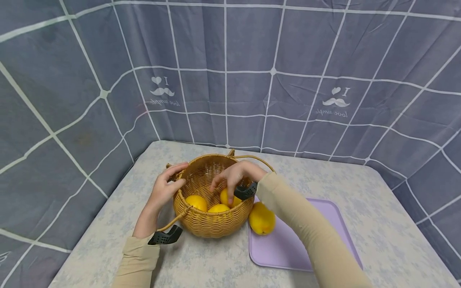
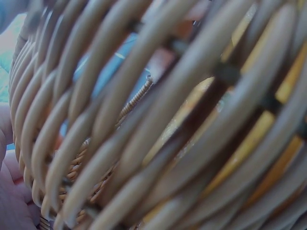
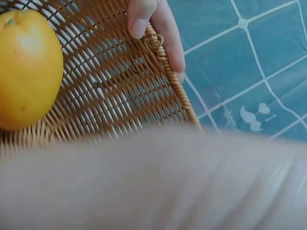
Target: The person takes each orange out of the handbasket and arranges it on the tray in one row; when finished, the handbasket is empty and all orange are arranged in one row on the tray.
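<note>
A round wicker basket (image 1: 212,224) stands on the table with several yellow oval fruits inside. My left hand (image 1: 167,186) grips its left rim, thumb inside and fingers outside; the left wrist view looks through the weave (image 2: 120,120) from close by. Over the basket's right side, my right hand (image 1: 235,178) reaches in with its fingers apart, and its thumb overlaps one yellow fruit (image 1: 224,197). Another yellow fruit (image 1: 196,203) lies near the left wall. The right wrist view shows a smooth yellow fruit (image 3: 29,67) in the basket and the left hand (image 3: 160,33) on the rim.
To the right of the basket lies a flat lilac tray (image 1: 273,256), partly under the right sleeve (image 1: 306,224). One yellow fruit (image 1: 261,219) sits at its left edge, close to the basket. A grey-blue checked curtain (image 1: 248,92) hangs behind the pale patterned table (image 1: 201,264).
</note>
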Demonstrator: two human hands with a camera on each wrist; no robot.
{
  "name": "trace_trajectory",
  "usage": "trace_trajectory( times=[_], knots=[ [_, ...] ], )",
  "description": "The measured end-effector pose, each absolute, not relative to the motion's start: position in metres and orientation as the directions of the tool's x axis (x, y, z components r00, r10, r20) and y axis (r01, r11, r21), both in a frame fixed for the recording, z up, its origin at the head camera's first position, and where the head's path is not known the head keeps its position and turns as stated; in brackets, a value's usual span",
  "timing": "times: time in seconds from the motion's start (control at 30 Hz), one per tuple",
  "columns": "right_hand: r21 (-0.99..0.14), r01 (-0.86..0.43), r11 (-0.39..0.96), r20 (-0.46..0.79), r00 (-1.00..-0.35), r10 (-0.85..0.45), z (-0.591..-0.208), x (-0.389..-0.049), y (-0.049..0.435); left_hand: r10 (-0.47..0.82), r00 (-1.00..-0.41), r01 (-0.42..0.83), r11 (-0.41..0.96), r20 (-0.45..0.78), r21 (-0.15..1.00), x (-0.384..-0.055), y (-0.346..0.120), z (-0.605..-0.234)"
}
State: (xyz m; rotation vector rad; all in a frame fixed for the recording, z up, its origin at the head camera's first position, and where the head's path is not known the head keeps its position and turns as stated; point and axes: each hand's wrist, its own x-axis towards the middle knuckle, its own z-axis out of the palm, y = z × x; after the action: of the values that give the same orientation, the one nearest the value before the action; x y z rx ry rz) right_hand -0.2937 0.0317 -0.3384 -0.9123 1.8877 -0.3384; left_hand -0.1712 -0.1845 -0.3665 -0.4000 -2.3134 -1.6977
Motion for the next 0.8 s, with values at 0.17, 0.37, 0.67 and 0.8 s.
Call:
trace_trajectory(
  times=[0.17,0.37,0.67,0.8],
  knots=[
    [-0.541,-0.46,0.704,-0.675,-0.262,-0.69,-0.3439,-0.2936,0.031,0.074,-0.934,0.357,0.286,0.351,0.889,-0.171,-0.1835,-0.3659],
    [-0.519,-0.529,0.672,-0.634,-0.289,-0.717,-0.3453,-0.2936,0.0274,0.074,-0.933,0.358,0.295,0.352,0.886,-0.1715,-0.1837,-0.3664],
    [-0.525,-0.477,0.705,-0.651,-0.309,-0.693,-0.3479,-0.2941,0.0275,0.084,-0.927,0.373,0.298,0.365,0.879,-0.172,-0.1838,-0.3675],
    [-0.517,-0.481,0.708,-0.662,-0.298,-0.687,-0.349,-0.2943,0.0266,0.084,-0.927,0.373,0.296,0.365,0.879,-0.1722,-0.1841,-0.3676]
  ],
)
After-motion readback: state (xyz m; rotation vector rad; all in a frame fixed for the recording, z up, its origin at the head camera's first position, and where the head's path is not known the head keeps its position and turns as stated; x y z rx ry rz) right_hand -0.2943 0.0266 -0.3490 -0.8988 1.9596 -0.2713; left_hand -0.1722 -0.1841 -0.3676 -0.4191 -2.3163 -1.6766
